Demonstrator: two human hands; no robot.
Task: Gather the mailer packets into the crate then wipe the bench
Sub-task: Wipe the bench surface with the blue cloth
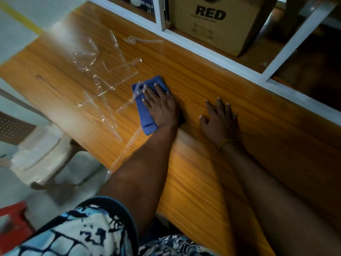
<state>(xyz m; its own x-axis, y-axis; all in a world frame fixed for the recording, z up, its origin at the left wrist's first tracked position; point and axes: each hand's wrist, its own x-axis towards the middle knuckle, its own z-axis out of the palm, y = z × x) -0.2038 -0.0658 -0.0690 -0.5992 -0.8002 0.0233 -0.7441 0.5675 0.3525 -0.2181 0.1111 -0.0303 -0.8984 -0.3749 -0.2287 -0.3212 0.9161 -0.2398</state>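
Head view shows your left hand lying flat, fingers spread, pressing a folded blue cloth onto the wooden table. Your right hand lies flat as well, fingers spread, bare on the wood just to the right of the cloth and holding nothing; it looks like a brace.

What the next stroke turns on is what lies to the left of the cloth. A scatter of clear plastic strips covers that part of the table, up and away from your left hand toward the far-left corner. The nearest strips touch or slip under the cloth's left edge. Most of them run as long thin lines, some slanting toward the shelf frame, some crossing them, so a push leftward would likely meet many of them side-on and herd them along. One knotted beige cord lies apart, near the shelf frame.

Your left hand is plainly the nearer one to the strips; the right is well apart from them.

No mailer packets and no crate can be made out here, so by the look of it you are in the wiping stage. A blurred pale chair stands beyond the table's left edge, where swept strips may drop.
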